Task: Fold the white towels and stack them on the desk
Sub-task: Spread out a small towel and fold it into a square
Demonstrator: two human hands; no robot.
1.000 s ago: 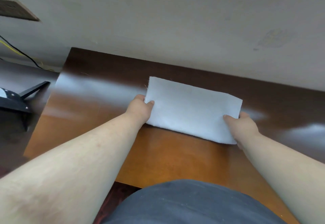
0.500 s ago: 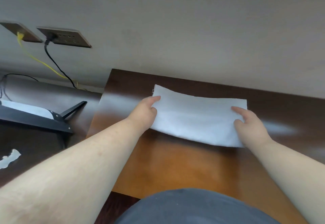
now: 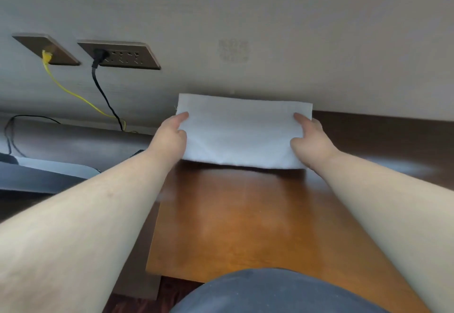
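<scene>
A folded white towel (image 3: pixel 239 131) is held just above the far part of the brown wooden desk (image 3: pixel 235 219), close to the wall, with a shadow under its near edge. My left hand (image 3: pixel 172 136) grips its left end, thumb on top. My right hand (image 3: pixel 307 138) grips its right end the same way. The towel is a flat rectangle, its far edge raised against the wall.
Two wall sockets (image 3: pixel 120 55) sit at the upper left, with a yellow cable (image 3: pixel 71 91) and a black cable (image 3: pixel 103 94) hanging from them. A lower dark surface with a grey device (image 3: pixel 44 172) lies left of the desk. My dark-clothed lap (image 3: pixel 270 293) is at the bottom.
Both hands have lifted the folded towel off the desk and carried it farther toward the wall. The view has tilted up, bringing the sockets into sight.
</scene>
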